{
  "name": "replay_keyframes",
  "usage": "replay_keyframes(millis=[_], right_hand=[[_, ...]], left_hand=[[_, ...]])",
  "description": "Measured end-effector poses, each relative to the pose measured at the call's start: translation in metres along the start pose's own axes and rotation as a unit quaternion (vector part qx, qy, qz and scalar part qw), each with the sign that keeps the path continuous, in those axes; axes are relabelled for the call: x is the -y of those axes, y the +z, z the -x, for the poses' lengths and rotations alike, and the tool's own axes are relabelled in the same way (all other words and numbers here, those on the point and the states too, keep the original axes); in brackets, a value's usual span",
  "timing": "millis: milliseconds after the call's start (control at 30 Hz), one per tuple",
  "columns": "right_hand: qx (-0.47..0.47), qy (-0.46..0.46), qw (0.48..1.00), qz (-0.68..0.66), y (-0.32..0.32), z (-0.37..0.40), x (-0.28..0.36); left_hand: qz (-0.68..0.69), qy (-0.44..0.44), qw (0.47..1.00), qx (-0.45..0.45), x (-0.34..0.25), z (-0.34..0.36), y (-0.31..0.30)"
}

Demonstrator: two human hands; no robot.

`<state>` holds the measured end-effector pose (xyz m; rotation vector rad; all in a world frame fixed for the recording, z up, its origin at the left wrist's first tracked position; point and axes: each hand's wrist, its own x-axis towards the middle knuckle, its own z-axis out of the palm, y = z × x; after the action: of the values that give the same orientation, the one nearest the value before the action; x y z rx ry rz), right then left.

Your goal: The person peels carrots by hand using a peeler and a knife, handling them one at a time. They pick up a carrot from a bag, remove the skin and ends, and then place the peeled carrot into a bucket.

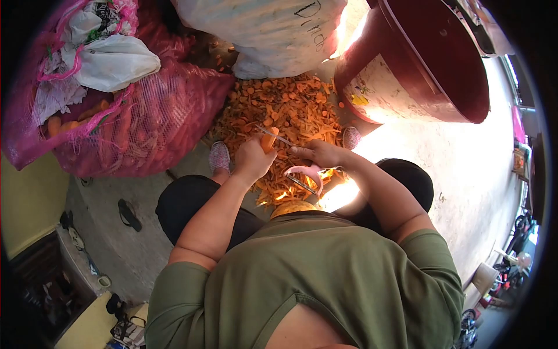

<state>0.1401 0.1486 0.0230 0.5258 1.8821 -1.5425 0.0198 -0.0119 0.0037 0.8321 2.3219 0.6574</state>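
My left hand is closed around an orange carrot, whose cut end points away from me. Across that end lies the thin blade of a knife. My right hand grips the knife, its handle mostly hidden by the fingers. A pink peeler sticks out below the same hand, its blade toward me, and appears to be held in it too. Under both hands spreads a heap of carrot peelings and cut ends on the floor, between my feet.
A pink mesh sack full of carrots stands at the left. At the back is a white sack with writing. A large dark red tub stands at the right. One dark flip-flop lies on the concrete floor.
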Motion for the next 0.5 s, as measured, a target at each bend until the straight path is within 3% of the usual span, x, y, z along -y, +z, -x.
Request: replay_keyframes(millis=[33, 133, 233, 267, 367, 400, 500], right_hand=[[-0.005, 0.002, 1.000, 0.013, 0.000, 0.001, 0.003], [-0.140, -0.050, 0.989, 0.008, 0.021, -0.039, -0.041], [-0.109, 0.083, 0.988, -0.078, -0.007, -0.024, -0.030], [-0.116, 0.089, 0.984, -0.098, -0.010, -0.028, -0.043], [-0.084, 0.074, 0.986, -0.123, -0.014, -0.027, -0.044], [-0.064, 0.048, 0.983, -0.163, -0.008, -0.021, -0.030], [-0.063, 0.005, 0.979, -0.193, 0.014, -0.024, -0.020]], left_hand=[[-0.013, 0.003, 1.000, -0.003, -0.001, 0.000, 0.000], [-0.045, 0.161, 0.986, 0.003, -0.005, 0.012, 0.004], [0.064, 0.117, 0.991, -0.004, -0.017, 0.007, -0.001], [0.161, 0.062, 0.984, 0.033, -0.017, 0.002, -0.010], [0.269, 0.077, 0.959, -0.040, 0.008, -0.012, -0.005], [0.356, 0.001, 0.934, 0.016, 0.002, -0.010, -0.012], [0.569, -0.069, 0.819, -0.006, 0.000, -0.012, -0.008]])
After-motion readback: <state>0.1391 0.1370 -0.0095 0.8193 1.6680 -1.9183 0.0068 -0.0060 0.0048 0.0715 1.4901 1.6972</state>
